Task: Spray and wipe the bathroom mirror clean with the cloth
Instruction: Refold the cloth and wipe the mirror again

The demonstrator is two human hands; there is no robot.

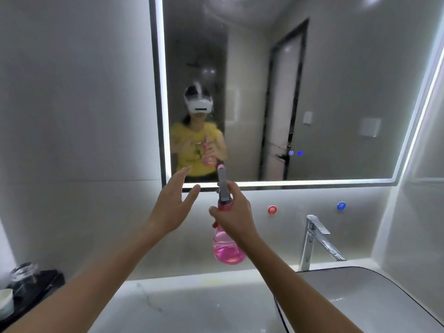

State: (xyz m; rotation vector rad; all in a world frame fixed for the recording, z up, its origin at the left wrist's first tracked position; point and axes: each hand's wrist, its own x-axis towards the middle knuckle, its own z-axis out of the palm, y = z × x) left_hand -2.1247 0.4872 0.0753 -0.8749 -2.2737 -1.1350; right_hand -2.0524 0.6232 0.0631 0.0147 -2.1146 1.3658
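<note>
The bathroom mirror (336,92) hangs on the wall ahead, lit along its edges, with hazy smears near the top. My right hand (236,217) grips the neck of a pink spray bottle (227,251), its grey nozzle pointing up at the mirror's lower left part. Beside it on the left, my left hand (174,205) is raised with straight, spread fingers and holds nothing. No cloth is in view.
A chrome tap (314,239) stands at the right above the sink basin (360,296). Red (272,209) and blue (341,205) round markers sit on the wall below the mirror. A black tray with a glass jar (24,275) and a cup (6,301) lies at lower left on the white counter (192,304).
</note>
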